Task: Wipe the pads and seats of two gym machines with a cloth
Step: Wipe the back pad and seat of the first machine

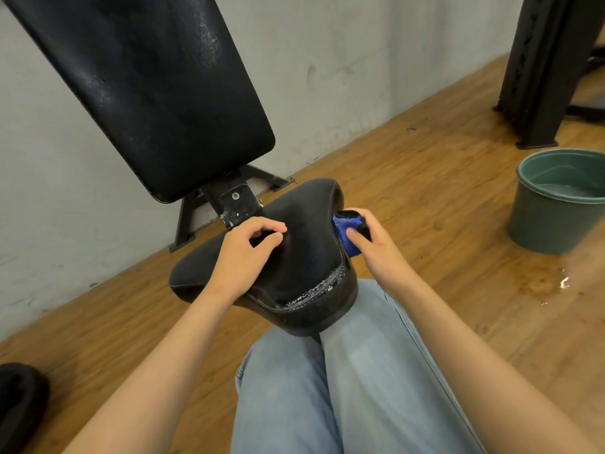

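Note:
A black padded seat [304, 257] of a gym machine sits in front of me, its front edge worn and cracked. Above it leans the black back pad [157, 93]. My left hand [245, 253] rests on top of the seat with its fingers curled, holding nothing. My right hand [373, 244] grips a bunched blue cloth [347, 234] and presses it against the seat's right side edge.
A green bucket [556, 204] with water stands on the wooden floor at right, with wet spots near it. A black steel upright [543, 67] rises at the far right. The grey wall is close behind the machine. My jeans-clad legs [343, 388] are below the seat.

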`<state>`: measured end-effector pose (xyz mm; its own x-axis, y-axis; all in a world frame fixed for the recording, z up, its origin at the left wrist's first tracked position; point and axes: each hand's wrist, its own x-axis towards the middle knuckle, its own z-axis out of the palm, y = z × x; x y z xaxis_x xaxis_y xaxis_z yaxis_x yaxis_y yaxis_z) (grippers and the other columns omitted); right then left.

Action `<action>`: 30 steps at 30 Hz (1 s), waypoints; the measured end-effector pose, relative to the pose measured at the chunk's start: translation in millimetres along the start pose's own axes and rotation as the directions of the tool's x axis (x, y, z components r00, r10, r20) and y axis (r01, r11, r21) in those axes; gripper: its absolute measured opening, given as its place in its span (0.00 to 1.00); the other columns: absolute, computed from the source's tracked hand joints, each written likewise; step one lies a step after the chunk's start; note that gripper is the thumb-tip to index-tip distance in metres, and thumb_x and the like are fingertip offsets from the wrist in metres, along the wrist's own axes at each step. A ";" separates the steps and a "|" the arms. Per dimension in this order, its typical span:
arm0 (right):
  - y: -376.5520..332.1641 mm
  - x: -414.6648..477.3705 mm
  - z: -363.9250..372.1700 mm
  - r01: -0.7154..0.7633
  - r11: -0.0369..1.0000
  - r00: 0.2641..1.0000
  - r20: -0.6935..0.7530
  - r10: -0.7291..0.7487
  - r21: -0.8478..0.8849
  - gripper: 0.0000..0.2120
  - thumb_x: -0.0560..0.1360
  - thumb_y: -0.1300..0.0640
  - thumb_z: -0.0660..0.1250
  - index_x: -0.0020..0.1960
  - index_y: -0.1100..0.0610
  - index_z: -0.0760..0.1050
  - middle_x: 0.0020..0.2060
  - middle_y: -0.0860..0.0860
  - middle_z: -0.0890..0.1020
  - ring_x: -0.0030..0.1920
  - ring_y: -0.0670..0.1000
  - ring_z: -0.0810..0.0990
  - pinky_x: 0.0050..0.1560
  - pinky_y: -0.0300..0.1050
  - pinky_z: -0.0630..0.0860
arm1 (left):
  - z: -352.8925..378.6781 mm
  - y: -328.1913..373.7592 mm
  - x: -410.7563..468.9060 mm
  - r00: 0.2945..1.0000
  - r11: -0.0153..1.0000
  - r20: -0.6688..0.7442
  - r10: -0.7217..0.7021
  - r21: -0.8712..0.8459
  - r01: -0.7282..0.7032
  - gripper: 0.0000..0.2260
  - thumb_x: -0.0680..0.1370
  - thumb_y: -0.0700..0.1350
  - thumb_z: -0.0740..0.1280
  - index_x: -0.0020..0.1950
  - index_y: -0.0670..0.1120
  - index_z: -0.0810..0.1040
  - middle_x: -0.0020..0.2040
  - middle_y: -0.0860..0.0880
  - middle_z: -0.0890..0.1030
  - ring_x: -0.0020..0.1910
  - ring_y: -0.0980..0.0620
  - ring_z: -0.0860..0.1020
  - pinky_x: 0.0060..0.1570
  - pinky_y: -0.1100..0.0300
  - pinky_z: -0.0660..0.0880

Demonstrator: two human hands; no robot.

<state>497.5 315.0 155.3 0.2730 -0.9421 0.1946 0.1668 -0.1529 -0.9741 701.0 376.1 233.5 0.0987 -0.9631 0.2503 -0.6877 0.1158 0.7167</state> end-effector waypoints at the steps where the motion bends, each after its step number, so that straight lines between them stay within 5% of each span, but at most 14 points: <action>1: -1.1 -6.6 -3.0 -0.004 1.000 1.000 0.031 0.003 0.013 0.14 0.80 0.64 0.59 0.61 0.49 0.71 0.57 0.48 0.79 0.57 0.43 0.77 0.53 0.32 0.72 | 0.2 0.4 0.1 1.000 1.000 0.001 0.000 0.003 0.000 0.07 0.78 0.41 0.66 0.50 0.52 0.82 0.52 0.59 0.81 0.56 0.61 0.76 0.61 0.63 0.68; 6: -2.6 -14.6 -15.8 -0.001 0.998 0.988 0.153 -0.009 0.061 0.13 0.78 0.59 0.61 0.60 0.46 0.74 0.55 0.49 0.80 0.58 0.47 0.78 0.59 0.42 0.74 | 0.9 2.5 -0.1 1.000 1.000 0.001 -0.012 0.022 0.012 0.07 0.78 0.42 0.65 0.51 0.51 0.82 0.53 0.60 0.81 0.57 0.61 0.75 0.58 0.68 0.67; 12: -4.4 6.5 -1.1 0.003 1.000 1.000 -0.011 -0.003 -0.025 0.14 0.80 0.65 0.59 0.62 0.53 0.71 0.57 0.51 0.79 0.57 0.46 0.76 0.53 0.35 0.72 | 1.6 2.2 -1.2 1.000 0.999 0.006 -0.020 0.028 0.020 0.07 0.79 0.42 0.65 0.52 0.51 0.82 0.54 0.59 0.81 0.58 0.60 0.75 0.59 0.65 0.67; 23: -41.0 -68.4 -8.4 0.139 0.989 0.987 0.086 -0.135 -0.050 0.13 0.78 0.64 0.60 0.59 0.51 0.74 0.51 0.42 0.80 0.54 0.41 0.77 0.54 0.31 0.71 | 1.3 1.1 -1.1 1.000 1.000 0.002 -0.004 0.023 0.004 0.08 0.79 0.42 0.65 0.53 0.50 0.82 0.53 0.60 0.80 0.56 0.62 0.75 0.57 0.66 0.67; 30: -41.1 -76.4 3.8 0.165 0.978 0.980 -0.085 -0.177 -0.131 0.14 0.76 0.61 0.61 0.60 0.54 0.76 0.54 0.46 0.81 0.58 0.43 0.77 0.58 0.35 0.71 | 1.0 0.4 -0.2 1.000 0.999 -0.004 0.005 0.033 -0.005 0.07 0.79 0.43 0.65 0.53 0.50 0.82 0.53 0.62 0.79 0.57 0.59 0.75 0.60 0.60 0.68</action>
<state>473.4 394.3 180.9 0.1571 -0.9222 0.3535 0.0839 -0.3442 -0.9352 700.0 376.1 233.1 0.0976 -0.9616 0.2564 -0.7116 0.1126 0.6935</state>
